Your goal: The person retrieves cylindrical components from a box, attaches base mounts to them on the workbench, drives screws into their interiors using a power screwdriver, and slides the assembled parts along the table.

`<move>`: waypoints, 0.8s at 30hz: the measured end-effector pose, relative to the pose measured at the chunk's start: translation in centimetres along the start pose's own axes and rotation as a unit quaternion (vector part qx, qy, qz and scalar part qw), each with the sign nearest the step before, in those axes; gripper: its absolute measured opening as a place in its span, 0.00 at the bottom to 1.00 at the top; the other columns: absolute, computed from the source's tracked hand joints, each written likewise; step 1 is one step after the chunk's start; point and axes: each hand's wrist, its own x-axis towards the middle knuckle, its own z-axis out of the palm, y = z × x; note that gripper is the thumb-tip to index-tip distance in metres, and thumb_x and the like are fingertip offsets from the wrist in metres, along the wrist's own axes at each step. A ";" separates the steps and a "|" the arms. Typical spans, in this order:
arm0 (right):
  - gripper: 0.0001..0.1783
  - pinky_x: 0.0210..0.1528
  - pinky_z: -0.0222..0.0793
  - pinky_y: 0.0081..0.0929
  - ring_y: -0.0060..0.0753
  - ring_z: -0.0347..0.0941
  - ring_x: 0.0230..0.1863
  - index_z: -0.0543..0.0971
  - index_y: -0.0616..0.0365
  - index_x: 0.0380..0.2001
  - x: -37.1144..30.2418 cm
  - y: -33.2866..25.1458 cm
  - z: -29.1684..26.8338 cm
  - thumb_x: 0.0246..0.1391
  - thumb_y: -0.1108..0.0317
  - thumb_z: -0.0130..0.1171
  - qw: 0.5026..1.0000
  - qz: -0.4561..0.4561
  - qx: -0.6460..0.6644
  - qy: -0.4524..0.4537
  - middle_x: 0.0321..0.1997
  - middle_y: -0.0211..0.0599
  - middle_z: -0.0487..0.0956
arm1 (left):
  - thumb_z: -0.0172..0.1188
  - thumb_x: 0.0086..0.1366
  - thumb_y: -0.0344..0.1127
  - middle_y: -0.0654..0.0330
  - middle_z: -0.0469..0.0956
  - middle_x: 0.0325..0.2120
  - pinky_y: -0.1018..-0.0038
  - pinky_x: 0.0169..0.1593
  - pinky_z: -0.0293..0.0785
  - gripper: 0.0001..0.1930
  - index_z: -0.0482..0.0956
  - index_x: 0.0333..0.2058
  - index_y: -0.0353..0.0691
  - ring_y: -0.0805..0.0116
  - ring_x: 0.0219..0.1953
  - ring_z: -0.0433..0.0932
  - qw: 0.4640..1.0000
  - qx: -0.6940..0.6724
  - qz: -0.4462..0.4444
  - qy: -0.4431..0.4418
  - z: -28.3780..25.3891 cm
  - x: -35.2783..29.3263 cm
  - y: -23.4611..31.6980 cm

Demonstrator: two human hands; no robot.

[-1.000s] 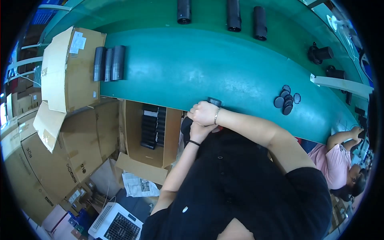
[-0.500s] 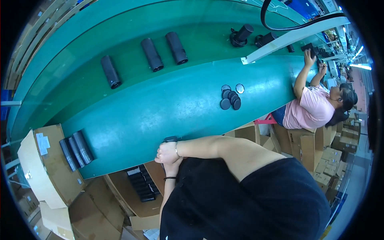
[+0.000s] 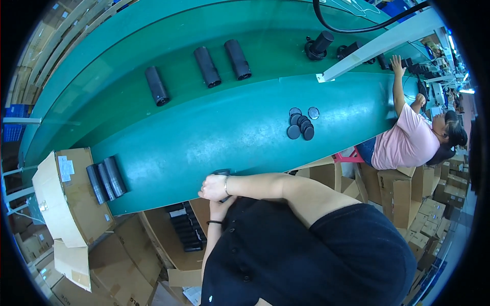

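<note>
Close to my body, at the near edge of the green bench, my two hands meet around a black cylinder. Only its far end shows past my fingers. My right hand, with a bracelet at the wrist, is closed over it from above. Just below, my left hand is wrapped on the lower part, its fingers mostly covered. To the left, several black cylinders lie side by side. Several round black caps are gathered to the right, one or more with a shiny face.
More black cylinders lie on the darker green strip beyond. An open carton stands at the left end, and another carton below the edge holds several cylinders. At right are a pale metal post and a seated co-worker.
My view has shifted, so the bench things sit slightly farther right. My hands stay together on the cylinder, the right turned a little. The co-worker's hands have moved apart, one reaching out with spread fingers.
</note>
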 end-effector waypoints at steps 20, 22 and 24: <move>0.08 0.27 0.72 0.33 0.35 0.78 0.26 0.75 0.55 0.23 0.8 0.6 0.6 0.45 0.64 0.49 0.998 -0.057 -0.026 -0.018 0.22 0.37 0.79 | 0.69 0.47 0.36 0.60 0.72 0.48 0.69 0.54 0.66 0.28 0.71 0.48 0.40 0.67 0.50 0.70 0.996 0.055 0.044 0.062 0.7 1.2 -3.5; 0.09 0.27 0.73 0.32 0.35 0.78 0.28 0.75 0.56 0.24 1.3 -0.6 0.7 0.45 0.64 0.49 0.996 -0.066 -0.046 0.029 0.23 0.37 0.79 | 0.72 0.42 0.35 0.60 0.72 0.47 0.70 0.53 0.66 0.31 0.71 0.47 0.35 0.67 0.49 0.70 0.972 -0.198 -0.125 -0.035 0.0 0.4 -3.1; 0.09 0.29 0.72 0.30 0.33 0.78 0.30 0.74 0.58 0.27 0.0 -0.2 0.7 0.46 0.65 0.48 0.999 -0.032 -0.037 0.018 0.25 0.36 0.79 | 0.72 0.42 0.37 0.58 0.72 0.47 0.70 0.52 0.66 0.32 0.70 0.48 0.35 0.66 0.48 0.70 0.974 -0.197 -0.090 -0.067 0.0 0.8 -2.9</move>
